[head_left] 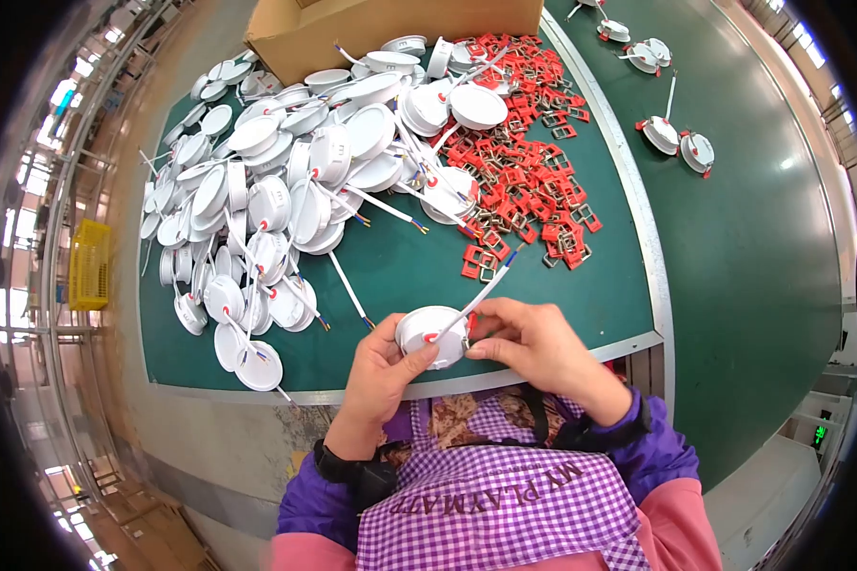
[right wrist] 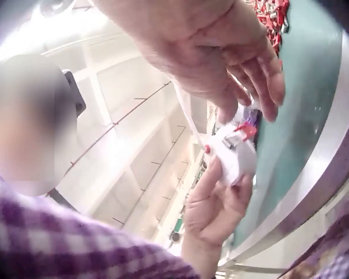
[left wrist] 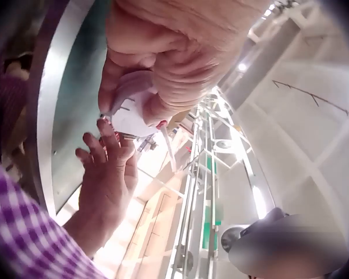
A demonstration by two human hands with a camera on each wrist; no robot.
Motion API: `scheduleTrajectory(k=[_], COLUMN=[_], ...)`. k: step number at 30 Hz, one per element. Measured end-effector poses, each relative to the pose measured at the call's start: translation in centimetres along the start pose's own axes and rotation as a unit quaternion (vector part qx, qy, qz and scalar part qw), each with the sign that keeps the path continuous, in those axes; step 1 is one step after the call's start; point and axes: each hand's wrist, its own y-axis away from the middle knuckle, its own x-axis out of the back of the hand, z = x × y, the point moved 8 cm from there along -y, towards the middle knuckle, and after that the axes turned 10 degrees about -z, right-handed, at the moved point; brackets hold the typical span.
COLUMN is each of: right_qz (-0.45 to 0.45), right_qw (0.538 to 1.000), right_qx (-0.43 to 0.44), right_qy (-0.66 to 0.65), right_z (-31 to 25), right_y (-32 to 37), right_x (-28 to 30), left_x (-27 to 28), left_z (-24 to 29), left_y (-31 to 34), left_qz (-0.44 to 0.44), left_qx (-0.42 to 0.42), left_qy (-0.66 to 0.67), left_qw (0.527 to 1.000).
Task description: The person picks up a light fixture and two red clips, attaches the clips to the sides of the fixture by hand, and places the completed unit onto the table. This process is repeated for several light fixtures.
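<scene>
A white round downlight [head_left: 427, 333] is held over the near edge of the table, its back turned up and a white cable [head_left: 486, 292] rising from a red grommet. My left hand [head_left: 376, 379] grips it by the rim, thumb across the back. On its right side sits a red spring clip [right wrist: 246, 131] with a metal spring. My right hand [head_left: 543, 344] pinches at this clip between thumb and fingers. In the left wrist view, the right hand's fingertips [left wrist: 107, 129] meet the downlight's side, partly hiding the clip.
A large heap of white downlights [head_left: 257, 200] with cables covers the table's left and middle. Red spring clips [head_left: 533, 181] are piled to its right. Behind stands a cardboard box [head_left: 390, 33]. Several downlights with clips [head_left: 659, 135] lie on the green surface [head_left: 752, 247] beyond the metal edge strip [head_left: 628, 171].
</scene>
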Motion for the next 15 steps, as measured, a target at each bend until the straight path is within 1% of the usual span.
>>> scheduleTrajectory(k=[1, 2, 4, 5, 7, 9, 11, 12, 13, 14, 15], right_qz=[0.018, 0.091, 0.168, 0.167, 0.147, 0.139, 0.119, 0.115, 0.114, 0.114, 0.13], right_qw=[0.997, 0.977, 0.936, 0.935, 0.888, 0.886, 0.883, 0.883, 0.896, 0.909, 0.914], right_qx=[-0.009, 0.07, 0.077, 0.079, 0.027, 0.014, -0.002, -0.001, 0.005, 0.011, 0.005], right_qy=[0.071, 0.179, 0.301, 0.302, 0.434, 0.442, 0.453, 0.454, 0.428, 0.402, 0.384], right_z=[-0.8, -1.7, -2.4, -2.5, -2.3, -2.0, -1.5, -1.2, -0.8, -0.6, -0.7], right_y=[-0.1, -0.3, -1.4, -2.1, -3.4, -4.1, -4.6, -4.6, -4.6, -4.6, -4.3], right_x=[1.0, 2.4, 4.3, 4.7, 4.6, 4.6, 4.4, 4.4, 4.5, 4.7, 4.9], left_x=[0.3, 0.5, 0.9, 1.3, 1.5, 1.8, 2.2, 2.2, 2.1, 1.9, 1.5], left_z=[0.6, 1.0, 1.9, 1.8, 1.7, 1.7, 1.9, 1.9, 1.7, 1.6, 1.1], left_y=[-0.2, -0.2, 0.2, 0.3, 0.7, 0.8, 1.1, 1.1, 0.9, 0.7, 0.4], left_qz=[0.002, 0.004, 0.034, 0.052, 0.049, 0.045, 0.04, 0.043, 0.034, 0.023, 0.005], left_qx=[-0.015, -0.018, -0.014, -0.006, -0.004, -0.004, -0.041, -0.042, -0.053, -0.064, -0.044], left_qy=[-0.029, -0.028, -0.077, -0.089, -0.095, -0.101, -0.011, -0.009, 0.103, 0.212, 0.239], left_qw=[0.999, 0.999, 0.996, 0.995, 0.994, 0.994, 0.998, 0.998, 0.993, 0.975, 0.97])
